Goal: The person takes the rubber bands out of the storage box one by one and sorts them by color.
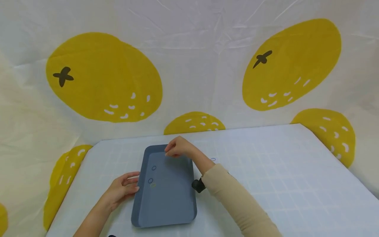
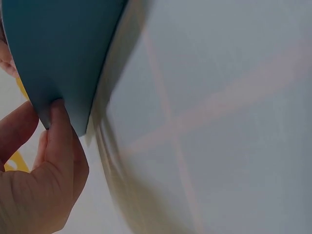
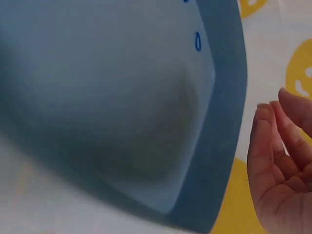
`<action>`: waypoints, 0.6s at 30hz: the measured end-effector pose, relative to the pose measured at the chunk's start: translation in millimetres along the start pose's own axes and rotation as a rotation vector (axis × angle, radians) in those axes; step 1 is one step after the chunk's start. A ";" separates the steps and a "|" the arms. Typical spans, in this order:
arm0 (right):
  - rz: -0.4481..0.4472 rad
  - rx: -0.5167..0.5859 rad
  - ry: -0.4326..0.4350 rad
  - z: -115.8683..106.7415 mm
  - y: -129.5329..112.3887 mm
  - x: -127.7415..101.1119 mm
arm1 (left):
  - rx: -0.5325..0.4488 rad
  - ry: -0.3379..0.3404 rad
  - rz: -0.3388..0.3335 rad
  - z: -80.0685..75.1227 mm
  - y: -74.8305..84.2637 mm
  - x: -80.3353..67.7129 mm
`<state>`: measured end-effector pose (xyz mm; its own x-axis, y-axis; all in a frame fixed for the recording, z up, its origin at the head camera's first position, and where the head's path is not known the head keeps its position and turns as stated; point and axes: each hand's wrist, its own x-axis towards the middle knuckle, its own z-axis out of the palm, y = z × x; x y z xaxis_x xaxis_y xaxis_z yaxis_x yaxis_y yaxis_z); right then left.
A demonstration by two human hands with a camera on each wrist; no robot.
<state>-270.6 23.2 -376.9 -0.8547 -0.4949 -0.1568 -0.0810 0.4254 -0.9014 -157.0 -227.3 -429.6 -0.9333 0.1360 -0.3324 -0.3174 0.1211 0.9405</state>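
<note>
A grey-blue tray lies lengthwise on the table. Inside it, towards the left side, are two small dark blue loops and a faint yellow loop; the right wrist view also catches a blue loop. My left hand grips the tray's left rim, thumb and fingers against its edge in the left wrist view. Over the tray's far end hovers my right hand, fingers bent loosely. In the right wrist view its thumb stands slightly apart from the fingertips, with nothing visible between them.
Another small blue loop lies on the table, right of the tray and beyond the right forearm. A pale checked cloth covers the table. Behind it hangs a white curtain with yellow fruit prints. A black device sits at the right wrist.
</note>
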 end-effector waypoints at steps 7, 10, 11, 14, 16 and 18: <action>0.029 -0.071 0.000 29.0 6.8 10.9 | 0.001 0.036 -0.006 2.9 -1.9 1.0; 0.021 -0.079 0.001 41.3 10.1 15.0 | 0.005 0.032 0.002 3.7 -3.1 1.7; 0.015 -0.082 0.005 45.1 11.2 16.0 | 0.005 0.033 0.004 3.9 -3.3 1.9; -0.018 -0.129 0.036 56.1 15.8 18.5 | 0.005 0.023 0.009 3.4 -3.6 2.1; -0.050 -0.173 0.065 63.0 19.0 20.6 | 0.003 0.024 0.010 2.3 -3.2 1.2; -0.082 -0.207 0.088 69.7 21.4 22.6 | 0.005 0.025 0.012 0.3 -3.0 -0.6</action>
<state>-255.9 -31.8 -427.9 -0.8814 -0.4704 -0.0427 -0.2478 0.5374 -0.8061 -155.4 -227.4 -432.3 -0.9409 0.1124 -0.3196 -0.3058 0.1243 0.9439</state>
